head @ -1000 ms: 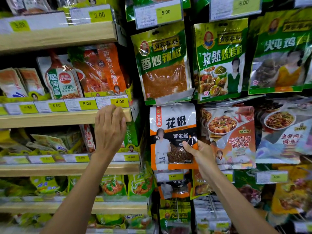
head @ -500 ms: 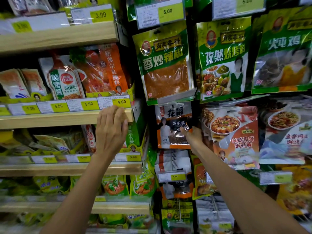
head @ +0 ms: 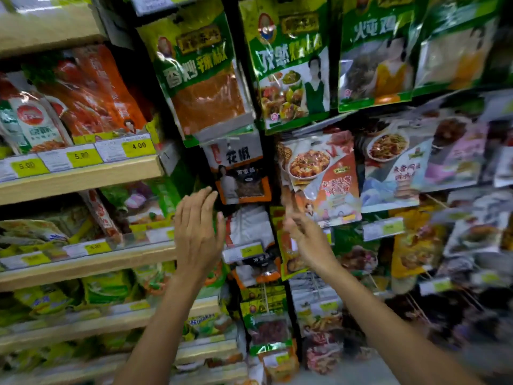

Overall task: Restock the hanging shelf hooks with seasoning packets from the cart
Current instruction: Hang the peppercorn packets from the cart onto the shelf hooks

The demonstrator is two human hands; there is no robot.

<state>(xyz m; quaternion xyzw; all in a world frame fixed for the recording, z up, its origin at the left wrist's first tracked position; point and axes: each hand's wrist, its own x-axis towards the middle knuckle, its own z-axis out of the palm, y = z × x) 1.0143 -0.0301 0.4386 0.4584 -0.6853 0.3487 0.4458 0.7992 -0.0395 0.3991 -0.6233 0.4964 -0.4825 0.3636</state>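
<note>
Now: peppercorn packet (head: 238,173) hung; L hand (head: 197,232) & R hand (head: 308,234) just below it, fingers loose, holding nothing; next prob. needs a fresh packet from cart.

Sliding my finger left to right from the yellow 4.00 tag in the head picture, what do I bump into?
4.00 price tag → white-and-orange packet → red packet picturing a saucy dish → packet picturing a noodle plate.

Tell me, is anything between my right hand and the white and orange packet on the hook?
Nothing visible. The right hand is below and right of the white and orange packet, with open space between.
</note>
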